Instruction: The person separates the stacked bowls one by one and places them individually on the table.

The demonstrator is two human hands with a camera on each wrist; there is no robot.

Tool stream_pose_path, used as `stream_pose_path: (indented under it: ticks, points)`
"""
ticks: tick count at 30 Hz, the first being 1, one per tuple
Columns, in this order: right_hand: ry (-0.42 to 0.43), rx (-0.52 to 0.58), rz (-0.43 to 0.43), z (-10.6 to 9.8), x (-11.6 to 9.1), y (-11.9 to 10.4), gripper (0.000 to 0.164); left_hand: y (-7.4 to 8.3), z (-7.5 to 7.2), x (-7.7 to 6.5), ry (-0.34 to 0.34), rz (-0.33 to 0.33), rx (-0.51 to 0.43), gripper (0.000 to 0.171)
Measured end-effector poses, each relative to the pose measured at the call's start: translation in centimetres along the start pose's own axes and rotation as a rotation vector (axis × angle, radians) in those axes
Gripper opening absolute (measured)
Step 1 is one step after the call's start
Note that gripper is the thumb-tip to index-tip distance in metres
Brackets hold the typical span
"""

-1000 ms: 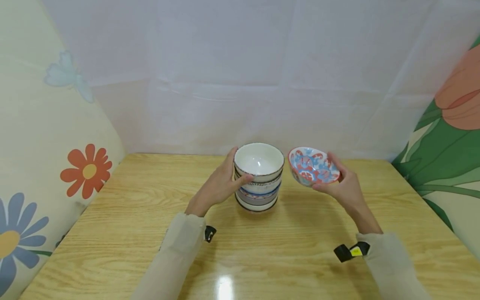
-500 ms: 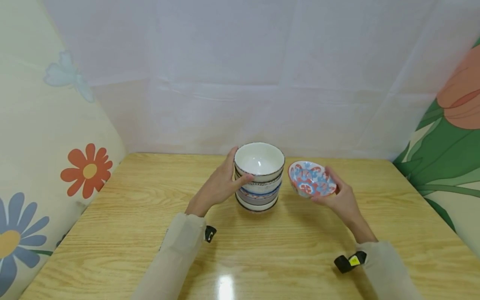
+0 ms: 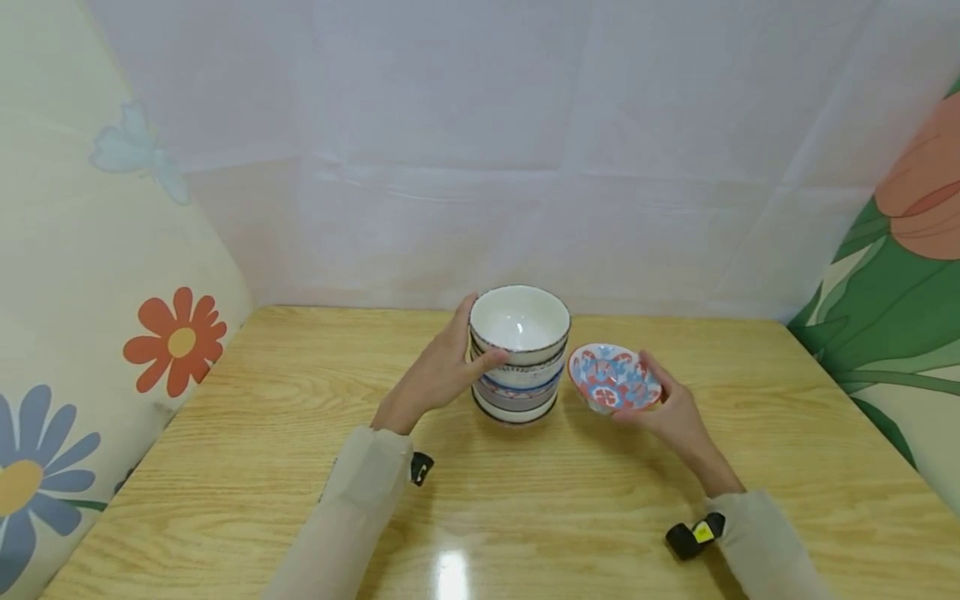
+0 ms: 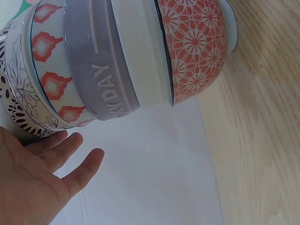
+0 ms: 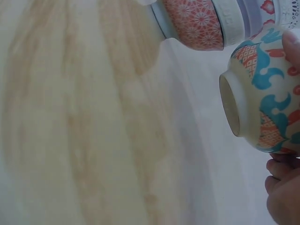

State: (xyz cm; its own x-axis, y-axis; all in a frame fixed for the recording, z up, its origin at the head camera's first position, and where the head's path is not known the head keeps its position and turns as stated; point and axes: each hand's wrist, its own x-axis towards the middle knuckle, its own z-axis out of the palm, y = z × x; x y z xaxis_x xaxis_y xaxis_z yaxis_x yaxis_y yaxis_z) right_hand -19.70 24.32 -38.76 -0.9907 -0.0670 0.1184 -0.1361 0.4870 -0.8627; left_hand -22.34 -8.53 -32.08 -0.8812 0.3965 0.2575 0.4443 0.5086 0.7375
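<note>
A stack of several nested bowls (image 3: 519, 388) stands upright on the table, topped by a white-lined bowl (image 3: 519, 318) with a dark rim. My left hand (image 3: 438, 367) holds the stack's upper left side, thumb across the front just under the rim; in the left wrist view its fingers (image 4: 63, 152) touch the upper bowls. To the right of the stack, my right hand (image 3: 675, 417) grips a small red-and-blue patterned bowl (image 3: 611, 377) by its right side. This bowl is tilted, its inside facing me, and its foot (image 5: 230, 105) is off the table in the right wrist view.
The wood-grain table (image 3: 300, 500) reaches back to a white cloth backdrop (image 3: 420, 167). Flower-printed panels stand at the left (image 3: 90, 275) and right (image 3: 892, 275). At the stack's bottom is a red floral bowl (image 4: 194, 47).
My right hand has lowered the patterned bowl toward the table and brought it slightly left, nearer the stack. My left hand and the stack have stayed in place.
</note>
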Motion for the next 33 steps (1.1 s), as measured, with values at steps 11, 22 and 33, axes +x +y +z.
stream_pose_path:
  ticks: [11, 22, 33]
  points:
    - [-0.022, 0.0, 0.015, 0.6, 0.2, 0.5, 0.106, -0.1, 0.1, 0.1, 0.009, -0.004, 0.008, 0.117]
    - [-0.025, 0.053, -0.009, 1.1, 0.4, 2.0, 0.11, 0.1, 0.1, -0.1, 0.007, 0.005, -0.001, 0.118]
    - [-0.041, 0.128, -0.043, 1.5, 0.4, 3.0, 0.114, 0.0, 0.2, -0.1, 0.014, 0.002, -0.006, 0.119]
